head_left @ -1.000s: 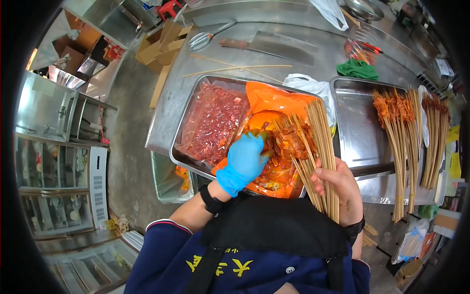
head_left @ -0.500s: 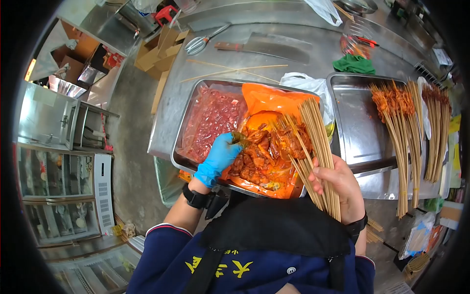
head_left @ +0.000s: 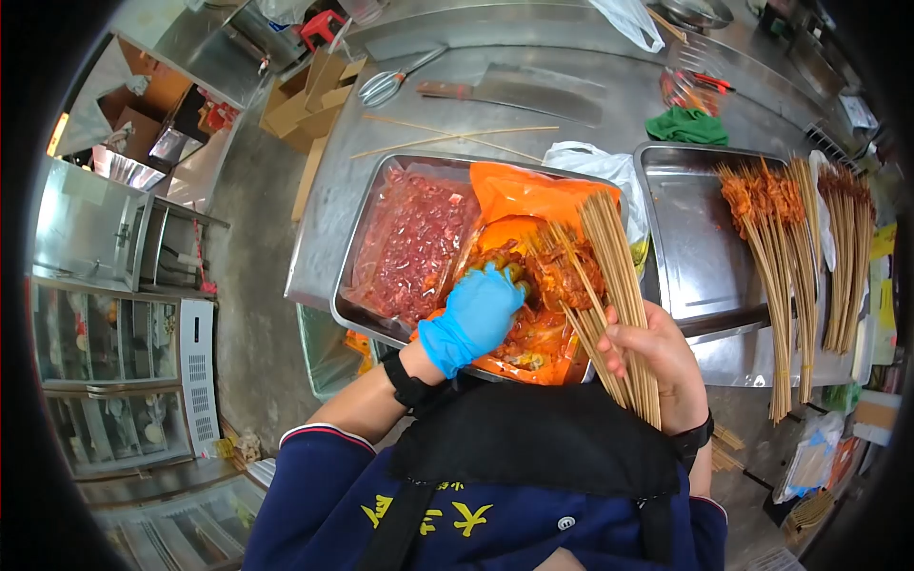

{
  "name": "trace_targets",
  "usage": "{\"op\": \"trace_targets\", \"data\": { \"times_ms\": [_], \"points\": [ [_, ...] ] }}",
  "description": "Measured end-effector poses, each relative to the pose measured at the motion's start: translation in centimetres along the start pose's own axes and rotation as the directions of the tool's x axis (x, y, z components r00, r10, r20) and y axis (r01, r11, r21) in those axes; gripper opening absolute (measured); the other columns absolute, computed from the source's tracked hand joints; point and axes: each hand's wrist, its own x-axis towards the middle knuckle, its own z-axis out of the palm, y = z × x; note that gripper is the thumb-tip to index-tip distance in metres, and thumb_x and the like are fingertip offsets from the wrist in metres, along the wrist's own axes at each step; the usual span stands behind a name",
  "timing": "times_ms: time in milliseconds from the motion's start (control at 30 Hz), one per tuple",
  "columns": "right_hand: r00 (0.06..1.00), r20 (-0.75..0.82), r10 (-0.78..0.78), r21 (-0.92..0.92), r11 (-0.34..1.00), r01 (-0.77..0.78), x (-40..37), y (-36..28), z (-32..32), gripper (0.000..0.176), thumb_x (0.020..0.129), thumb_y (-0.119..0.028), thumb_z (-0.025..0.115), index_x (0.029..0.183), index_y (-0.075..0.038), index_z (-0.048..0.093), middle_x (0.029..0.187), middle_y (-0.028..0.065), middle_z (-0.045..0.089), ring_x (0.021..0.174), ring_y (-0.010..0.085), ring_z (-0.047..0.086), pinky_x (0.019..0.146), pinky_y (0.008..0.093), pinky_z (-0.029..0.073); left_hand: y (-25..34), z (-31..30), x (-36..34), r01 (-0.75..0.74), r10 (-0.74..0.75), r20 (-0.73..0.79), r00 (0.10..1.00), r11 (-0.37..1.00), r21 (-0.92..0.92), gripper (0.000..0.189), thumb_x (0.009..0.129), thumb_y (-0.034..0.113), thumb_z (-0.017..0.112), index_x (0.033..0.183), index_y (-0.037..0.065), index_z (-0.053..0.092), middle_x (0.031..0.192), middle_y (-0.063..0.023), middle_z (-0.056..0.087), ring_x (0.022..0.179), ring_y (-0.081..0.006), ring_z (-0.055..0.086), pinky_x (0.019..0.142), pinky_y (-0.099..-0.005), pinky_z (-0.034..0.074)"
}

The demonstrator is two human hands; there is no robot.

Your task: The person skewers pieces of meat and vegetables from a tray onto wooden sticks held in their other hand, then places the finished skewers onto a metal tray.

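Note:
My left hand [head_left: 479,309], in a blue glove with stained fingertips, is down in the red-orange marinated meat [head_left: 533,335]. Its fingers are curled against the meat and partly hidden by the back of the glove. Bare, my right hand [head_left: 657,357] grips a thick bundle of bamboo skewers [head_left: 619,276] leaning up over the tray's right side. Meat pieces [head_left: 564,269] are threaded on several of these skewers, whose loaded ends rest just right of my left hand. The marinated meat lies in an orange bag [head_left: 519,190] inside a metal tray [head_left: 345,276].
Bagged raw red meat [head_left: 409,243] fills the tray's left half. On the right, a second tray [head_left: 690,228] bears loaded skewers [head_left: 776,276]. Behind are a cleaver [head_left: 524,93], scissors [head_left: 386,88], loose skewers [head_left: 457,136] and a green cloth [head_left: 687,125]. A cardboard box [head_left: 309,105] stands left.
My left hand has moved right across the marinated meat, closer to the threaded pieces, and turned its back upward. My right hand and the skewers have stayed nearly still.

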Motion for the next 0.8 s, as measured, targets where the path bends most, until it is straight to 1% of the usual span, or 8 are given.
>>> {"op": "trace_targets", "data": {
  "times_ms": [67, 133, 167, 200, 267, 400, 633, 800],
  "points": [
    [1.0, 0.0, 0.003, -0.003, 1.0, -0.003, -0.1, 0.1, 0.0, 0.015, 0.077, -0.005, 0.053, 0.09, -0.004, 0.047, 0.068, 0.0067, 0.056, 0.052, 0.0122, 0.053, 0.045, 0.0217, 0.042, -0.4, -0.6, 0.0, 0.017, -0.017, 0.056, 0.998, 1.0, 0.012, 0.015, 0.069, 0.011, 0.058, 0.082, 0.006, 0.06, 0.084, -0.0122, 0.059, 0.078, -0.0297, 0.055, 0.063, -0.0396, 0.045],
    [1.0, -0.006, 0.008, -0.003, 1.0, -0.008, -0.1, 0.0, 0.1, 0.015, 0.077, -0.005, 0.054, 0.09, -0.004, 0.047, 0.067, 0.0066, 0.056, 0.052, 0.0122, 0.053, 0.045, 0.0219, 0.042, -1.6, -0.1, -0.3, 0.045, -0.085, -0.09, 0.992, 0.926, -0.375, 0.018, 0.065, 0.013, 0.063, 0.08, 0.003, 0.058, 0.079, -0.014, 0.056, 0.076, -0.0302, 0.054, 0.065, -0.0377, 0.044],
    [1.0, -0.006, 0.008, -0.002, 1.0, -0.008, -0.2, 0.0, 0.1, 0.015, 0.077, -0.005, 0.054, 0.09, -0.004, 0.047, 0.067, 0.0066, 0.056, 0.052, 0.0122, 0.053, 0.045, 0.0219, 0.042, -2.4, -0.1, -0.3, 0.087, -0.176, -0.06, 0.983, 0.723, -0.685, 0.014, 0.068, 0.009, 0.062, 0.079, 0.002, 0.057, 0.08, -0.0106, 0.058, 0.076, -0.0215, 0.055, 0.066, -0.0308, 0.044],
    [1.0, -0.012, 0.01, -0.01, 1.0, -0.01, -0.1, -0.1, 0.2, 0.015, 0.077, -0.005, 0.054, 0.09, -0.004, 0.048, 0.068, 0.0068, 0.056, 0.052, 0.012, 0.053, 0.045, 0.022, 0.042, -2.7, -0.1, -0.6, 0.262, -0.33, 0.161, 0.93, 0.287, -0.921, 0.012, 0.075, 0.009, 0.057, 0.084, 0.002, 0.057, 0.083, -0.0051, 0.058, 0.078, -0.0126, 0.054, 0.068, -0.0253, 0.044],
    [1.0, -0.009, 0.015, -0.021, 1.0, -0.015, 0.0, 0.0, 0.4, 0.015, 0.076, -0.004, 0.054, 0.09, -0.004, 0.048, 0.068, 0.0069, 0.056, 0.052, 0.0118, 0.053, 0.045, 0.0221, 0.043, -3.7, -0.9, -1.1, 0.155, -0.449, 0.189, 0.874, -0.112, -0.982, 0.016, 0.079, 0.011, 0.052, 0.092, 0.002, 0.055, 0.084, -0.0014, 0.056, 0.078, -0.0092, 0.052, 0.066, -0.024, 0.044],
    [1.0, -0.01, 0.027, -0.079, 0.997, -0.027, 0.2, 0.0, 0.8, 0.016, 0.076, -0.004, 0.054, 0.091, -0.003, 0.048, 0.069, 0.0077, 0.057, 0.053, 0.0122, 0.055, 0.046, 0.0229, 0.045, -4.0, -1.6, -1.5, 0.098, -0.595, 0.225, 0.771, -0.239, -0.966, 0.021, 0.081, 0.014, 0.053, 0.099, 0.003, 0.054, 0.088, -0.0022, 0.059, 0.076, -0.0077, 0.054, 0.065, -0.0219, 0.043],
    [0.999, 0.022, 0.043, -0.176, 0.984, -0.038, 0.2, 0.3, 1.5, 0.016, 0.077, -0.004, 0.055, 0.091, -0.002, 0.048, 0.071, 0.0087, 0.059, 0.054, 0.0125, 0.057, 0.046, 0.0226, 0.046, -2.8, -2.0, -0.4, 0.0, -0.4, 0.343, 0.85, -0.65, -0.76, 0.024, 0.086, 0.008, 0.046, 0.107, 0.0, 0.052, 0.098, -0.0078, 0.059, 0.085, -0.0175, 0.059, 0.076, -0.0289, 0.049],
    [0.998, 0.038, 0.056, -0.212, 0.976, -0.046, 0.3, 0.3, 1.8, 0.015, 0.077, -0.003, 0.054, 0.091, -0.002, 0.048, 0.071, 0.0079, 0.058, 0.054, 0.0122, 0.058, 0.047, 0.0223, 0.046, -2.6, -0.9, 0.2, -0.011, -0.517, 0.275, 0.81, -0.482, -0.876, 0.024, 0.086, 0.009, 0.047, 0.107, -0.001, 0.053, 0.098, -0.0083, 0.06, 0.083, -0.0164, 0.059, 0.074, -0.0282, 0.05]
  ]
}}
